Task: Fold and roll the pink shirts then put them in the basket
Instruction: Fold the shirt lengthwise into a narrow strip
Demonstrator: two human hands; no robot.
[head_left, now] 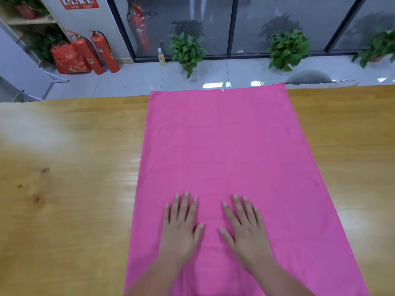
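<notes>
Now left hand point(180, 231), right hand point(245, 232) press pink shirt point(224, 146), fingers point(185, 205) straight; wooden table point(64, 189), plants point(187, 50).

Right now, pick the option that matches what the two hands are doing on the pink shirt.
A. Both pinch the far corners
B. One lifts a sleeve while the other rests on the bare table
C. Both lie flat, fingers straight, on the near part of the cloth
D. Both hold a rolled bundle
C: the left hand and right hand lie palm-down with straight fingers on the near part of the flat pink shirt.
</notes>
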